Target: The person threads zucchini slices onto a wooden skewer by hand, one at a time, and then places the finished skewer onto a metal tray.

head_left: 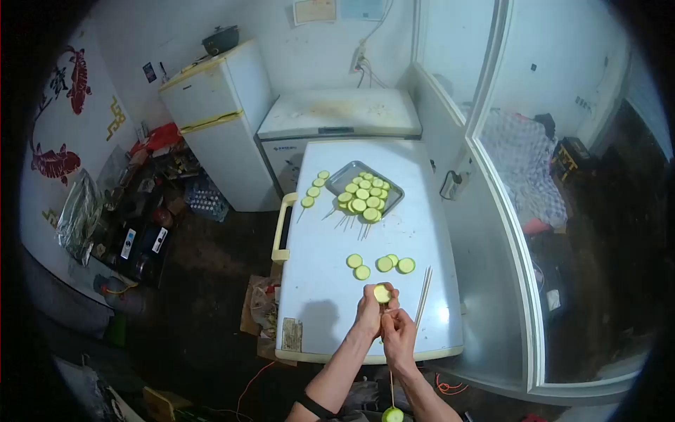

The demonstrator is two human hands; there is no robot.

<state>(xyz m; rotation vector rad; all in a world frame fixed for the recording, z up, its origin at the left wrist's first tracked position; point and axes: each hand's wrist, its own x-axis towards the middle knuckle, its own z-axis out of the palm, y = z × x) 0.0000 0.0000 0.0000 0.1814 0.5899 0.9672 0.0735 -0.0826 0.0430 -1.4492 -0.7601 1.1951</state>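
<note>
We have one zucchini slice (pixel 382 293) above the bench's (pixel 320 253) near end, our left hand (pixel 370 309) curled firmly about its edge. Our right hand (pixel 398 335) is closed just below, apparently on a stick (pixel 391 385) bearing another slice (pixel 393 416). We'd best keep stick and slice aligned, fingertips clear of the point. Loose slices (pixel 406 265) and bare sticks (pixel 423 299) lie beyond, within reach.
</note>
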